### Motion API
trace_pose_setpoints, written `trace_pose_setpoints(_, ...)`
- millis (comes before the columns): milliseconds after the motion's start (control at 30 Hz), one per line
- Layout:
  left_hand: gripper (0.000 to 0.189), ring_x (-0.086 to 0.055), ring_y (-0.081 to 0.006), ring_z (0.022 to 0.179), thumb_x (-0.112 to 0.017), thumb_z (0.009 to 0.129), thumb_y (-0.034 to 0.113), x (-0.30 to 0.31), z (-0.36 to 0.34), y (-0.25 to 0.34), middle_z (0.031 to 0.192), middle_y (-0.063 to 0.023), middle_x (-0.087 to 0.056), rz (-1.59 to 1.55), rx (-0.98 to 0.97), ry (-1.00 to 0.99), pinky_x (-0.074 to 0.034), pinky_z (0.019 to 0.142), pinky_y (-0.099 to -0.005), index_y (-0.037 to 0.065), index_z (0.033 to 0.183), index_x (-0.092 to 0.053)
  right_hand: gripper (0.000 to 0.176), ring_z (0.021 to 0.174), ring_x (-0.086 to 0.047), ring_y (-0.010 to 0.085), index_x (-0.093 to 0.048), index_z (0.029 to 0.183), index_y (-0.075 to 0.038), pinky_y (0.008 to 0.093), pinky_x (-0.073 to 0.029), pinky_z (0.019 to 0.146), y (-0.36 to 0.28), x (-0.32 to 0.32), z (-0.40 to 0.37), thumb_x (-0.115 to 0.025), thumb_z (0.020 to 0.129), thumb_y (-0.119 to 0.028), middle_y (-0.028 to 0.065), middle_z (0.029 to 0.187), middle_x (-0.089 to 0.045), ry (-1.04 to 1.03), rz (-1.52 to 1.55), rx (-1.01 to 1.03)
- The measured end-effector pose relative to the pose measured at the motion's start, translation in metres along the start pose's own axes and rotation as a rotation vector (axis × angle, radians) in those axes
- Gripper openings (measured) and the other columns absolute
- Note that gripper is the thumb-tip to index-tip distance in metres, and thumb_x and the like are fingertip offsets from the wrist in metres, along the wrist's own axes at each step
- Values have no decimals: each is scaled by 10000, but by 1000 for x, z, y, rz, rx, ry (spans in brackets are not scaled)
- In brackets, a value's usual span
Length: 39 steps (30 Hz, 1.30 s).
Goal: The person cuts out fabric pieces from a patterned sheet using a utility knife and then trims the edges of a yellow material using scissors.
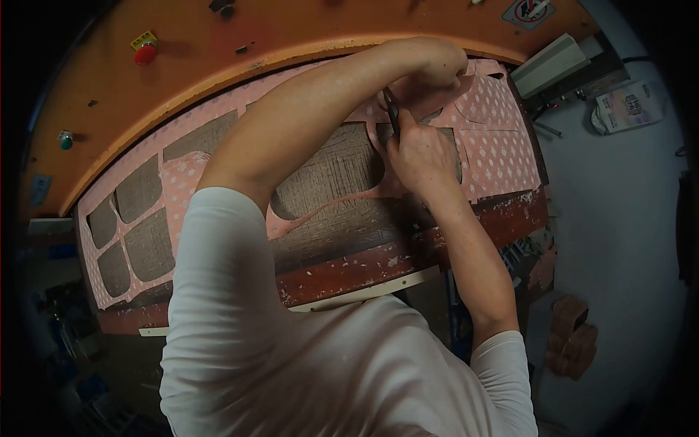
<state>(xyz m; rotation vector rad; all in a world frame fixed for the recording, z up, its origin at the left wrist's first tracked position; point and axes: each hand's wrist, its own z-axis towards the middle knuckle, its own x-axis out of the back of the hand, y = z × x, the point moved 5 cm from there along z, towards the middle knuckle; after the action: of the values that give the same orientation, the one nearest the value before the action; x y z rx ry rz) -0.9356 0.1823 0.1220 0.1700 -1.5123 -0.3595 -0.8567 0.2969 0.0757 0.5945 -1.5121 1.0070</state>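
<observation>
My left hand (444, 64) reaches across to the far side of the board, fingers curled down on a raised flap of pink patterned sheet (502, 146). The flap's plainer pink side faces me. In my right hand (424, 156), just nearer, is a slim dark tool with a textured handle (394, 116), pointing away from me. Its exact kind is not clear. Rounded openings in the sheet show the worn, scored brown board (328, 171) beneath. A thin strip of sheet curves along the near edge of the large middle opening.
An orange machine panel (240, 29) rises behind the board, with a red button (145, 53) and a green knob (65, 138). A reddish ledge (349, 275) littered with scraps runs along the front. At right are a white packet (628, 108) and pink cut pieces (571, 339) lower down.
</observation>
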Motion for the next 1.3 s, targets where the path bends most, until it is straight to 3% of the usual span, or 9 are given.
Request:
trace_pose_setpoints(200,268,-674,-358,851,-667,884,251,-4,4,0,919,-184,-714,-19,63,-46,-504,774,-458,21,1012,-719,248,834,-706,441,-587,1029,31,530,-563,750,-7,-2,-3,-616,878,-165,271,837,-704,73,53,11)
trace_pose_setpoints(400,268,-678,-357,857,-661,890,254,-9,7,-4,922,-183,-717,17,37,-26,-509,778,-455,32,1025,-725,199,833,-705,451,-588,992,57,530,-561,764,-9,-7,-2,-552,877,-102,274,838,-704,53,36,-6)
trace_pose_setpoints(500,264,-679,-356,859,-656,894,253,-10,4,-3,928,-188,-716,27,27,-6,-510,783,-453,39,1032,-727,263,847,-688,467,-587,1086,-8,563,-540,780,-5,-28,-1,-585,907,-200,293,856,-694,31,25,-44)
trace_pose_setpoints(633,262,-678,-353,857,-647,899,251,8,-5,11,930,-193,-715,-207,-62,170,-511,783,-457,37,1030,-723,261,845,-688,469,-568,1099,-12,562,-544,769,0,-51,-11,-573,894,-173,293,857,-693,-10,31,-66)
trace_pose_setpoints(733,215,-697,-355,839,-643,849,226,27,11,44,956,-201,-709,0,-47,96,-541,725,-460,54,961,-708,308,835,-684,470,-557,1159,-19,564,-541,760,0,-59,-25,-569,889,-166,289,854,-691,3,53,-78)
trace_pose_setpoints(900,276,-720,-326,867,-650,844,179,42,-5,58,1005,-172,-732,-34,97,-78,-566,755,-448,51,1078,-721,390,793,-678,465,-564,1243,22,544,-545,735,9,-26,-46,-582,895,-154,259,877,-696,75,115,17)
trace_pose_setpoints(1100,275,-716,-328,814,-647,896,227,47,-40,60,953,-155,-738,35,-151,216,-562,751,-428,27,1069,-722,460,902,-650,469,-558,1331,-13,510,-516,774,41,-12,-108,-609,896,-153,295,959,-671,-122,429,112)
trace_pose_setpoints(1200,221,-695,-338,802,-641,913,223,61,-81,103,908,-141,-724,78,-52,191,-542,722,-430,47,1027,-715,476,846,-698,369,-552,1357,0,414,-525,758,71,-8,-143,-611,893,-89,228,902,-688,-233,621,157)
trace_pose_setpoints(1300,147,-680,-329,830,-653,867,143,31,-111,125,885,-120,-705,165,-33,280,-525,716,-411,59,984,-684,424,719,-668,192,-608,1312,-40,347,-529,696,128,-12,-181,-624,892,-101,173,759,-633,-404,878,-22)
